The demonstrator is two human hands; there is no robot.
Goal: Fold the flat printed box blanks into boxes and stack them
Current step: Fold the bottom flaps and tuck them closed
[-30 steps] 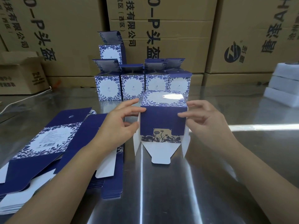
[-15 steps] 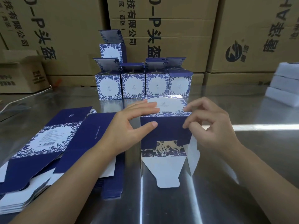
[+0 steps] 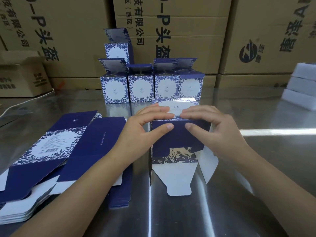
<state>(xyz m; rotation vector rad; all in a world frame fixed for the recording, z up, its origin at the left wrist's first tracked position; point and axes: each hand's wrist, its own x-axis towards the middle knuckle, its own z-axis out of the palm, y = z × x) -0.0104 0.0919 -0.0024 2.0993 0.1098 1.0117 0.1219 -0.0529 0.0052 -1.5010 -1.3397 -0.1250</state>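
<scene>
A half-folded blue and white printed box (image 3: 177, 141) lies on its side at the table's middle, its white end flaps (image 3: 179, 178) open toward me. My left hand (image 3: 145, 129) grips its left top edge, thumb on the dark blue face. My right hand (image 3: 212, 130) grips the right top edge the same way, both thumbs nearly meeting. A pile of flat box blanks (image 3: 56, 156) lies at the left. Several folded boxes (image 3: 150, 86) stand in a row behind, lids open, with one more box (image 3: 118, 48) stacked on the leftmost.
The work surface is a shiny steel table (image 3: 256, 185). Large brown cartons (image 3: 188, 31) form a wall behind it, and a small carton (image 3: 22, 76) sits at the far left. White foam blocks (image 3: 301, 86) are stacked at the right edge.
The box has been drawn closer to me and tipped so its flaps lie longer on the table. Both hands slid inward along its top edge until the thumbs nearly touch.
</scene>
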